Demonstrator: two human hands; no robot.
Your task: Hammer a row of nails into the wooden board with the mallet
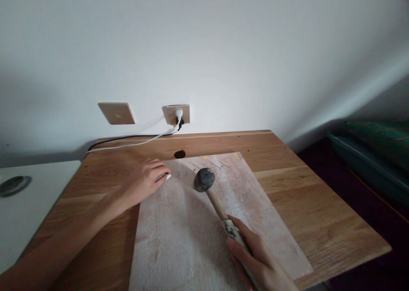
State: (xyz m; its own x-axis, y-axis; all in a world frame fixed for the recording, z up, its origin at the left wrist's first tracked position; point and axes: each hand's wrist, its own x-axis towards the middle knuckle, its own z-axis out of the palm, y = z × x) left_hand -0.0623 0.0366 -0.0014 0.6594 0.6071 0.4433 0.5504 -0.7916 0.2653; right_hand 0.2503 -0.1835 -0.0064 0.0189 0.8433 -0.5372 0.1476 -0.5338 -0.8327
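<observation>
My right hand (252, 252) is wrapped around the handle of a rubber mallet (215, 203). Its black head is over the far part of a pale, worn wooden board (172, 240). Several small nails stand in a row along the board's far side, one of them a nail (221, 167) just right of the mallet head. At the row's left end, my left hand (151, 176) rests by the board's far left corner, fingers curled in and thumb pressed to them. Something white shows at the thumb tip; anything pinched there is too small to make out.
The board lies on a wooden table (297, 197) against a white wall. Behind it are a cable hole (180, 154), cables (134, 144) and a wall socket (176, 114) with plugs. A white surface (32, 210) is at left, dark bedding (370, 167) at right.
</observation>
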